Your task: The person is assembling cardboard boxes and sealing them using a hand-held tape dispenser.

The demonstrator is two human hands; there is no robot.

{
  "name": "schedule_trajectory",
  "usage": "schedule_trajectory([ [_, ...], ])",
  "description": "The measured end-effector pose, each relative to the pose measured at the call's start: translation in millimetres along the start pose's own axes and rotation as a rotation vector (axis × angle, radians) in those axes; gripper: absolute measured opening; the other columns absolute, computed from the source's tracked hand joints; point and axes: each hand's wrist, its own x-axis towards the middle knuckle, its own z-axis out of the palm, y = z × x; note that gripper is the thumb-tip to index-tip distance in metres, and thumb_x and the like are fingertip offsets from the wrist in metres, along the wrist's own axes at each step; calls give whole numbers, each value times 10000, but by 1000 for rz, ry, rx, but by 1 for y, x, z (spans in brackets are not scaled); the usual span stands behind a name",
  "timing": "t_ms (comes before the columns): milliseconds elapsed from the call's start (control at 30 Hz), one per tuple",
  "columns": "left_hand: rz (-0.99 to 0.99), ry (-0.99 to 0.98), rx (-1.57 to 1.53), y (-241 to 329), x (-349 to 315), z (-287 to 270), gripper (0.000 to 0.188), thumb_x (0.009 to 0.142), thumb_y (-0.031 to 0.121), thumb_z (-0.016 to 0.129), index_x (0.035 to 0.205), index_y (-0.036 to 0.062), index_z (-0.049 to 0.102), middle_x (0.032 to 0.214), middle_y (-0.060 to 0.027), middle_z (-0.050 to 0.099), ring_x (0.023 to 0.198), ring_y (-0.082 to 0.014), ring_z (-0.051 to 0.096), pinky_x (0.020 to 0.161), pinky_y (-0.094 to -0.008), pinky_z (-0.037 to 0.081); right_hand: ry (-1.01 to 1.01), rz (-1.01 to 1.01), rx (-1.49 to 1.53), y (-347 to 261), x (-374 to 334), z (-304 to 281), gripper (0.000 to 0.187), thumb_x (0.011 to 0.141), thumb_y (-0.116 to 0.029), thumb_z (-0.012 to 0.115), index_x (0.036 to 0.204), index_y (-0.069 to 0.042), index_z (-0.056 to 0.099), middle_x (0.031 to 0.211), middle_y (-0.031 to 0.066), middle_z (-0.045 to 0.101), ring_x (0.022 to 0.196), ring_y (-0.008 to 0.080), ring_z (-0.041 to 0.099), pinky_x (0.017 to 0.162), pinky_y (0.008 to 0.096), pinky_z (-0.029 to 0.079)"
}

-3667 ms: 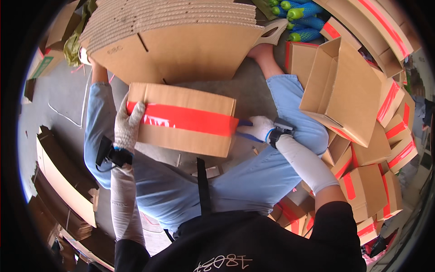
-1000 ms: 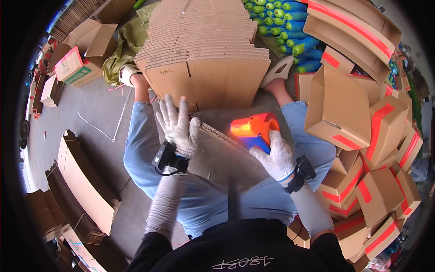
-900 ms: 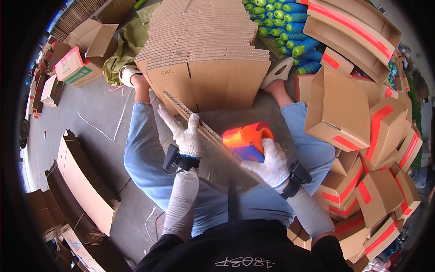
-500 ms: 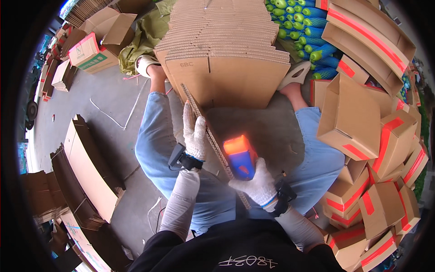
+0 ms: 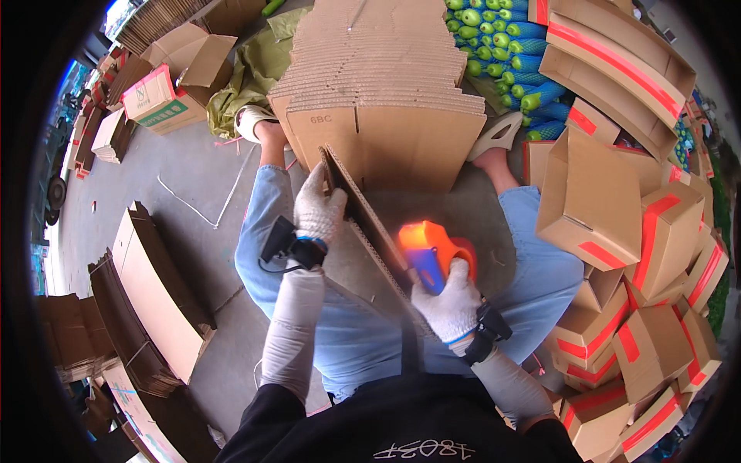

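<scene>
A folded brown cardboard box (image 5: 370, 228) stands on edge between my legs, its two layers slightly parted. My left hand (image 5: 319, 210), in a white knit glove, grips its far left edge with the fingers reaching over the side. A blue and orange tape dispenser (image 5: 427, 267), with what looks like a red-orange roll on it, is held in my gloved right hand (image 5: 449, 304). This hand is right beside the near part of the cardboard; whether it also touches the board is hard to tell.
Ahead, between my feet, stands a stack of flat cardboard boxes (image 5: 386, 147). Red-taped boxes (image 5: 590, 201) pile up on the right. Behind them lie green produce pieces in blue netting (image 5: 527, 65). More folded cardboard (image 5: 158, 289) rests on the floor at left.
The cardboard's layers have spread apart, showing the inside. My left hand has shifted slightly left and wrapped around its edge. The tape dispenser has turned and moved a little right.
</scene>
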Motion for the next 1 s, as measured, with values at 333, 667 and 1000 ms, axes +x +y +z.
schedule_trajectory([
  [333,129,-288,748,21,-20,-57,615,805,73,555,1409,67,438,1043,-206,656,854,-386,680,716,-485,561,414,96,330,2,114,-32,601,726,-279,850,1094,16,478,929,129,654,818,258,656,752,392,528],
  [667,150,-531,1001,51,6,-26,578,838,88,562,1397,51,422,1085,-181,633,831,-346,704,701,-442,573,273,-252,1292,93,73,-103,616,898,-328,691,1335,53,485,1133,106,658,971,195,663,831,337,556],
  [1000,96,-443,751,68,-9,13,488,856,191,646,1304,50,513,1092,-183,600,940,-343,685,737,-426,576,-456,-403,779,54,150,-49,721,800,-401,823,1321,16,550,1144,76,662,1007,124,610,854,274,496],
])
